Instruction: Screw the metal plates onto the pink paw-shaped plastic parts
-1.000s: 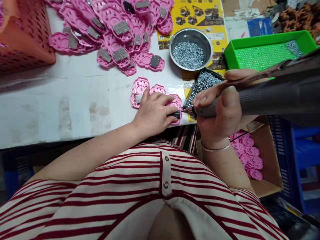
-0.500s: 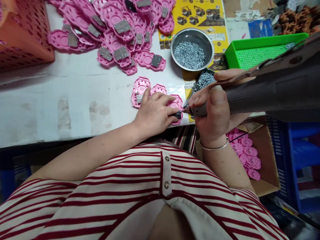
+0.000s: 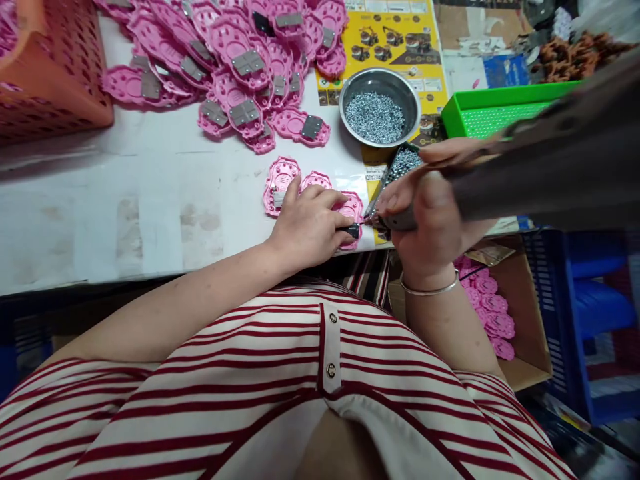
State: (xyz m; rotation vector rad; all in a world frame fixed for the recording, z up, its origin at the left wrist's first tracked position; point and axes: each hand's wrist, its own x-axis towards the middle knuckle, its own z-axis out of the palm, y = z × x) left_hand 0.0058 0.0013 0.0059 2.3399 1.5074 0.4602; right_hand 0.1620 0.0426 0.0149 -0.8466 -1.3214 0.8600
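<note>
My left hand [image 3: 310, 220] lies over a short row of pink plastic shells, its fingertips holding down the rightmost pink shell [image 3: 353, 203] beside its small black cover [image 3: 353, 230]. Wrapped in my right hand [image 3: 430, 220] is a dark electric screwdriver [image 3: 520, 180], tilted, its thin bit reaching the edge of that black cover. Whether a screw sits under the tip is too small to tell. Partly beneath my left hand are a second shell [image 3: 317, 179] and a third shell [image 3: 283, 175] with a metal plate.
Behind lies a heap of pink shells [image 3: 235, 47], many with grey plates. A metal bowl [image 3: 380, 107] and a dark tray [image 3: 404, 163] hold screws. An orange basket [image 3: 55, 73] stands left, a green tray [image 3: 505, 110] right. A cardboard box [image 3: 530, 333] below holds pink pieces.
The rear of the screwdriver has swung slightly upward in view and is blurred. Its bit stays by the black cover, which shows more now. My left hand has barely moved.
</note>
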